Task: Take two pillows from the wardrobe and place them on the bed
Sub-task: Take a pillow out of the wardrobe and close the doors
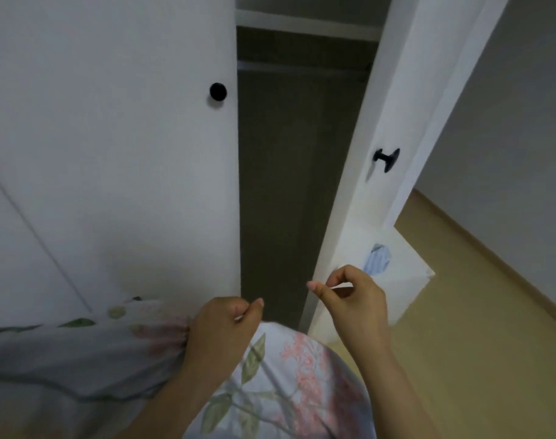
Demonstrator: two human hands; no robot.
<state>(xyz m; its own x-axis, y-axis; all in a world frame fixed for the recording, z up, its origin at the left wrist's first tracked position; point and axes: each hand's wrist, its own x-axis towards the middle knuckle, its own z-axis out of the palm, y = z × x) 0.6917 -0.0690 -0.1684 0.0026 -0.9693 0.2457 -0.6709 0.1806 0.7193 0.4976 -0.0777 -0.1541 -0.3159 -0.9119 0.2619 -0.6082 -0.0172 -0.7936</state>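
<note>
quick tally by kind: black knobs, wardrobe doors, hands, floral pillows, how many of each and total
black knobs: 2 (left knob, right knob)
wardrobe doors: 2 (closed door, open door)
hands: 2 (left hand, right hand)
floral pillows: 2, it seems (left pillow, right pillow); the arm hides where they meet
total: 8

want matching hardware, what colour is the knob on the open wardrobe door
Black knob, head view.
</note>
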